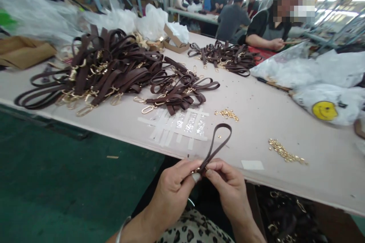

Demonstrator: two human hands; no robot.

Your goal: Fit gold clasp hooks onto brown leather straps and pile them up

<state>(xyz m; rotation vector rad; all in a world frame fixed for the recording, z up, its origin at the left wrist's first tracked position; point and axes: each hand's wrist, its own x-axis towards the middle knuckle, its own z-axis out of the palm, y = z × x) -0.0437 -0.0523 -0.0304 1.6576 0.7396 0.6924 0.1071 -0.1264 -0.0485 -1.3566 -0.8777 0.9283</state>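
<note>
A dark brown looped leather strap (221, 140) stands up between my hands at the table's front edge, its loop pointing away from me. My left hand (175, 186) pinches the strap's lower end, where a bit of gold metal shows by the fingertips. On the other side, my right hand (228, 182) has thumb and forefinger closed at the same end, touching a small gold piece. Fingers hide most of that joint. Just beyond the loop lie small gold fittings (228, 114), and a second scatter of gold fittings (286, 152) is to the right.
A large heap of brown straps with gold clasps (114, 68) covers the table's left. Another strap pile (228, 57) lies farther back. Plastic bags (327, 87) sit at right. Below the edge, a box (327, 216) holds more straps. A co-worker (270, 26) sits across.
</note>
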